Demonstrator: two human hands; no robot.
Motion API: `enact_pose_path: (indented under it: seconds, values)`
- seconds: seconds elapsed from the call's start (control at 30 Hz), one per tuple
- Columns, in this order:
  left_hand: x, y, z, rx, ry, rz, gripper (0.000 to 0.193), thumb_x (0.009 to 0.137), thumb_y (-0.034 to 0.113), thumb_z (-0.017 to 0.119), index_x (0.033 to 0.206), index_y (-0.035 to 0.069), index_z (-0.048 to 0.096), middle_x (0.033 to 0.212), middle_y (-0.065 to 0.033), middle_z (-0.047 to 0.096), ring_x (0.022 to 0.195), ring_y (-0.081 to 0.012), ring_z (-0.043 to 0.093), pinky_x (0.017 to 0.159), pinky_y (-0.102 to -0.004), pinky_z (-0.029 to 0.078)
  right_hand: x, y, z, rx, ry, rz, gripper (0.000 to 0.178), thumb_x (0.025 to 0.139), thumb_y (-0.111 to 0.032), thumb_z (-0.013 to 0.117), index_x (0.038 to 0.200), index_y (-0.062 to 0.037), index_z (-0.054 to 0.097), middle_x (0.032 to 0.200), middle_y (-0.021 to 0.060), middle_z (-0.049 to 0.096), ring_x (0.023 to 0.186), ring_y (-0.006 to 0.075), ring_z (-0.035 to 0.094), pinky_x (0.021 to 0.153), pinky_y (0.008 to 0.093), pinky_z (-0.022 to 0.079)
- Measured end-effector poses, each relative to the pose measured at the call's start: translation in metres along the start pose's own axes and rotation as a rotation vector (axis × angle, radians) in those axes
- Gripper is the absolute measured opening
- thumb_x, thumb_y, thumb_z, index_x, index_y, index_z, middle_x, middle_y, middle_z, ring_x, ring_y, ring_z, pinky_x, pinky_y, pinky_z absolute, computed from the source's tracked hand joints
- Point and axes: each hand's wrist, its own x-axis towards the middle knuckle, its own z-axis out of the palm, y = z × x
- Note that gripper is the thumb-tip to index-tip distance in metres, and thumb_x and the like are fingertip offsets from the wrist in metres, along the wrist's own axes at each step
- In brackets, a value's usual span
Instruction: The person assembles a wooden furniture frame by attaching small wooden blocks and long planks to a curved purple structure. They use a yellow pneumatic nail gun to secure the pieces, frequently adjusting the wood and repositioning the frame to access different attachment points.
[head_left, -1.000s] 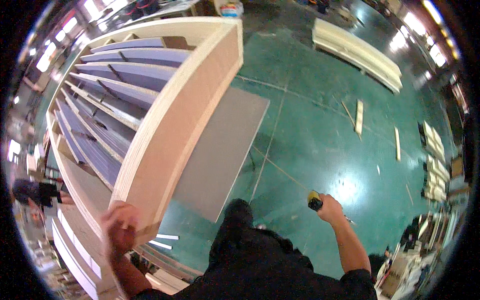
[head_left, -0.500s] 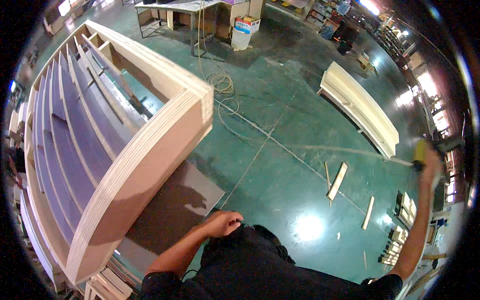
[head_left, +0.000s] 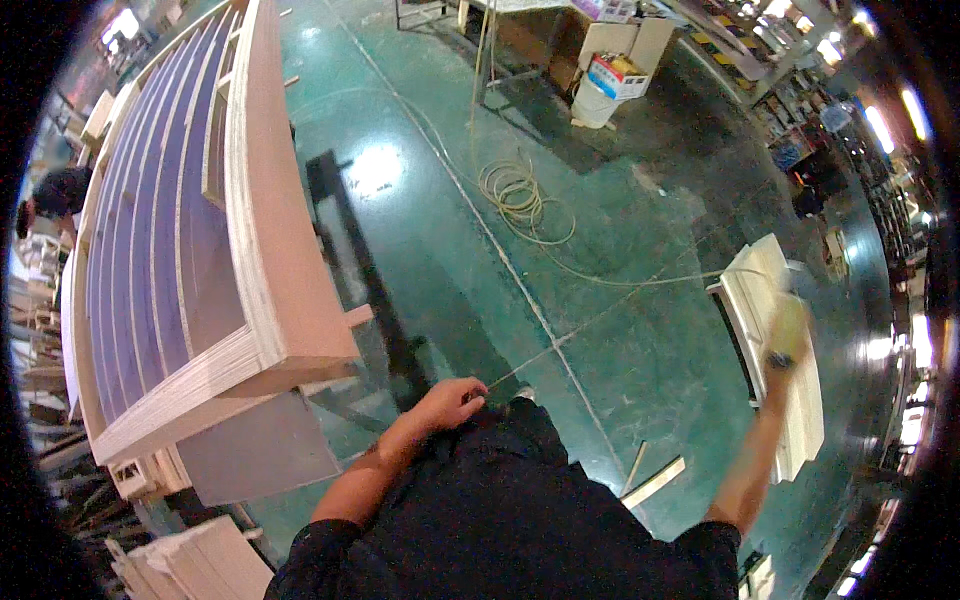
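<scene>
Gripping a blurred yellow tool (head_left: 788, 322), the right hand (head_left: 778, 370) is out at the right in the head view, fingers closed round it; finger detail smeared. Tool is lined up in front of a pale board assembly (head_left: 805, 420) on the green floor (head_left: 630, 385); contact between them, can't tell. Thin hose (head_left: 655, 284) runs from the tool's side back to a loose hose coil (head_left: 512, 195) on the floor. Left hand (head_left: 455, 402) is close to the body, fingers curled in, thumb near them; can't tell if it pinches anything. Long timber frame (head_left: 275, 200) at left, purple strips (head_left: 140, 220) running lengthwise inside; grey board (head_left: 255, 455) shows below its near end. Co-worker (head_left: 65, 190) beyond the frame, at the left edge. Wood strips (head_left: 655, 482) on the floor, lower right. Up top: desk (head_left: 525, 6), white bucket (head_left: 595, 103) just beside it, blue-and-white box (head_left: 615, 78) on the bucket. Stacked pale boards (head_left: 195, 565), lower left.
</scene>
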Motion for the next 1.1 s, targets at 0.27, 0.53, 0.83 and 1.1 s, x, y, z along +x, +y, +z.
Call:
enact_pose_path:
  seconds: [0.27,0.53,0.83,1.1]
  values:
    - [0.18,-0.035,-0.053,-0.171,0.173,-0.188,0.029,0.094,0.027,0.065,0.114,0.007,0.068,0.105,-0.0154,0.072,0.099,-0.0306,0.07,0.085,-0.0422,0.055,-0.037,0.057,0.304,-0.671,-0.916,-0.377,0.047,0.076,-0.021,0.08,0.117,-0.0049,0.064,0.102,0.022,0.071,0.098,0.0385,0.07,0.079,0.0405,0.054]
    - [0.332,-0.061,-0.264,-0.325,0.385,-0.326,0.033,0.093,0.027,0.069,0.117,0.005,0.067,0.107,-0.0153,0.074,0.097,-0.0274,0.071,0.087,-0.0392,0.055,0.007,0.047,0.476,-1.319,-1.31,0.076,0.048,0.082,-0.031,0.074,0.121,-0.0047,0.066,0.111,0.0232,0.071,0.104,0.0436,0.067,0.087,0.0473,0.052]
    - [0.498,-0.111,-0.554,-0.24,0.647,-0.396,0.028,0.095,0.022,0.069,0.115,0.002,0.067,0.105,-0.0123,0.074,0.094,-0.0218,0.07,0.084,-0.037,0.055,0.084,-0.013,0.864,-0.838,-1.304,0.095,0.049,0.076,-0.026,0.081,0.119,-0.0058,0.066,0.095,0.0147,0.074,0.084,0.0298,0.072,0.076,0.0435,0.056]
    - [0.639,-0.203,-0.718,-0.253,0.566,-0.579,0.027,0.094,0.021,0.071,0.113,0.002,0.069,0.103,-0.0123,0.074,0.093,-0.0216,0.071,0.084,-0.0372,0.055,0.126,-0.164,1.247,-0.429,-1.353,-0.13,0.045,0.081,-0.026,0.081,0.118,-0.0052,0.064,0.089,0.0125,0.071,0.081,0.026,0.071,0.074,0.042,0.055]
